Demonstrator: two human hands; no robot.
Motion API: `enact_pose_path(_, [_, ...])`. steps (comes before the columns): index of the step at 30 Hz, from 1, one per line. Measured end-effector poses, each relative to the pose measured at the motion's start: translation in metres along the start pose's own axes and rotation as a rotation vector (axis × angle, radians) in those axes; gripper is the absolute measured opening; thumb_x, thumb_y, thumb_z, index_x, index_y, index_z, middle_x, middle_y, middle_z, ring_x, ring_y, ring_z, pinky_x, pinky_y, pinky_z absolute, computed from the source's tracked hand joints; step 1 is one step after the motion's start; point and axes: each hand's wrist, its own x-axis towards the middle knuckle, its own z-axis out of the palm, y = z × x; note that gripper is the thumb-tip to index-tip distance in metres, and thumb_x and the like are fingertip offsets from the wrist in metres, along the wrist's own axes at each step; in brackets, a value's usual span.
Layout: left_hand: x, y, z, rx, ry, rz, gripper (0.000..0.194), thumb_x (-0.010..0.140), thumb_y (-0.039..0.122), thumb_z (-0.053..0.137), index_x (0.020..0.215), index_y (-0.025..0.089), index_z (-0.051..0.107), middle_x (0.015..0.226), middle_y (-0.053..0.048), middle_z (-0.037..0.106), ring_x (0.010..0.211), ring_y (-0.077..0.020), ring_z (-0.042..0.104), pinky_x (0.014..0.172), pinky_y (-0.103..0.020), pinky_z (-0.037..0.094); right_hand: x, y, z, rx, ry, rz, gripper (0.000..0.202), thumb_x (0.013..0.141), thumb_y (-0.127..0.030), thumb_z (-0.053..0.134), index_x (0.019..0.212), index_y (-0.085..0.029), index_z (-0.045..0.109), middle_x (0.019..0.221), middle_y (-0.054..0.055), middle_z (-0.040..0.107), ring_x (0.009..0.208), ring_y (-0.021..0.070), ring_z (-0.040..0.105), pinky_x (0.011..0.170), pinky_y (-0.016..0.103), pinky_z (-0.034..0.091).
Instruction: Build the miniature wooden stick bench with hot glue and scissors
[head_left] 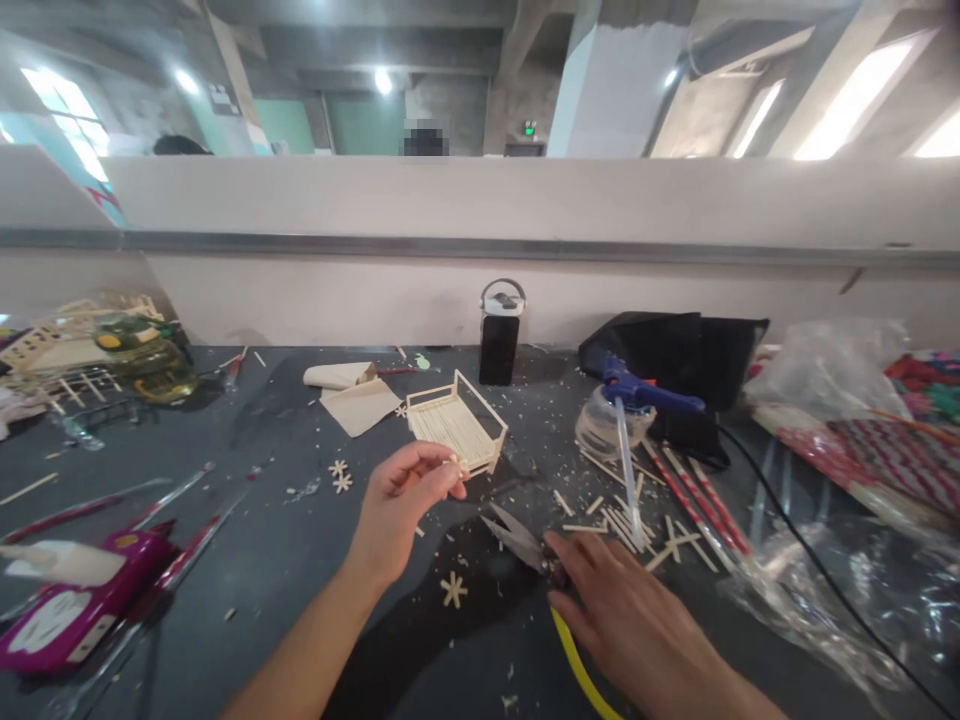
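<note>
My left hand (409, 505) pinches a small pale wooden piece (456, 465) between thumb and fingertips; its full shape is hidden. My right hand (622, 610) is curled over scissors (517, 540) near the pivot. Their blades are spread and point up-left, and a curved yellow handle (574, 665) shows below the hand. Just beyond my left hand stands a small bed-like frame of wooden sticks (450, 425). One star-shaped stick piece (453, 590) lies between my forearms, and two more star pieces (341, 475) lie left of my left hand.
A blue glue gun (649, 388) rests at a clear round container (607, 425). Cut sticks (619, 520) are scattered to the right. A black bottle (499, 345) stands at the back. A magenta device (86, 605) sits left; plastic bags (862, 580) and a black cable (795, 540) lie right.
</note>
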Motion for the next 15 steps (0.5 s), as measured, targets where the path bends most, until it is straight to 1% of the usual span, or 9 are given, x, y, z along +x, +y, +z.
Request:
enact_pose_path(2, [-0.001,0.001,0.002,-0.057,-0.027,-0.009,0.008,0.083,0.026,0.067,0.085,0.018,0.068,0.073,-0.001,0.068,0.067,-0.0124,0.060,0.064,-0.024,0.044,-0.014,0.009,0.002,0.056,-0.029,-0.034,0.047,0.083,-0.020,0.057,0.129,-0.019,0.056,0.108,0.014,0.066,0.094,0.0281,0.067,0.080,0.044,0.058])
enact_pose_path(3, [-0.001,0.002,0.003,-0.082,-0.030,-0.008,0.007,0.083,0.025,0.067,0.085,0.018,0.068,0.072,-0.001,0.068,0.066,-0.0122,0.060,0.064,-0.024,0.044,-0.018,0.013,0.002,0.090,-0.039,-0.043,0.052,0.082,-0.019,0.057,0.134,-0.020,0.052,0.111,0.014,0.064,0.095,0.0269,0.067,0.081,0.041,0.058])
enact_pose_path(5, [-0.001,0.003,0.004,-0.121,-0.027,-0.007,0.007,0.083,0.025,0.067,0.084,0.018,0.068,0.069,0.000,0.067,0.063,-0.0115,0.059,0.063,-0.025,0.043,-0.024,0.018,0.000,0.141,-0.078,-0.040,0.063,0.077,-0.016,0.059,0.139,-0.022,0.047,0.114,0.014,0.063,0.099,0.0266,0.066,0.083,0.039,0.058])
enact_pose_path(7, [-0.001,0.003,0.004,-0.143,-0.026,-0.013,0.007,0.082,0.024,0.068,0.084,0.018,0.069,0.067,0.000,0.066,0.060,-0.0107,0.058,0.061,-0.024,0.043,-0.027,0.021,-0.001,0.173,-0.121,-0.005,0.067,0.072,-0.015,0.060,0.138,-0.024,0.048,0.112,0.013,0.064,0.099,0.0274,0.067,0.083,0.040,0.058])
enact_pose_path(9, [0.000,0.003,0.004,-0.154,-0.029,-0.018,0.007,0.081,0.024,0.069,0.085,0.018,0.070,0.066,0.000,0.066,0.058,-0.0104,0.057,0.060,-0.024,0.042,-0.028,0.022,0.002,0.220,-0.145,0.043,0.067,0.071,-0.014,0.058,0.136,-0.025,0.050,0.107,0.011,0.066,0.094,0.0264,0.068,0.081,0.039,0.058])
enact_pose_path(12, [0.000,0.002,0.004,-0.170,-0.031,-0.030,0.007,0.081,0.022,0.068,0.086,0.018,0.069,0.067,0.000,0.066,0.058,-0.0101,0.058,0.059,-0.024,0.043,-0.027,0.023,0.008,0.349,-0.120,0.135,0.061,0.068,-0.015,0.056,0.129,-0.024,0.055,0.098,0.009,0.068,0.086,0.0246,0.069,0.078,0.037,0.058])
enact_pose_path(14, [0.000,0.002,0.005,-0.186,-0.030,-0.045,0.006,0.081,0.022,0.067,0.084,0.017,0.068,0.067,0.000,0.066,0.056,-0.0098,0.058,0.059,-0.024,0.043,-0.026,0.022,0.009,0.512,-0.081,0.223,0.051,0.069,-0.019,0.058,0.119,-0.024,0.060,0.094,0.008,0.069,0.083,0.0229,0.069,0.077,0.034,0.058])
enact_pose_path(15, [0.000,0.002,0.005,-0.195,-0.032,-0.053,0.006,0.081,0.022,0.067,0.083,0.017,0.068,0.067,0.000,0.066,0.056,-0.0096,0.058,0.058,-0.024,0.043,-0.026,0.022,0.008,0.630,-0.070,0.278,0.044,0.071,-0.023,0.061,0.115,-0.023,0.061,0.092,0.007,0.069,0.081,0.0218,0.069,0.075,0.033,0.058])
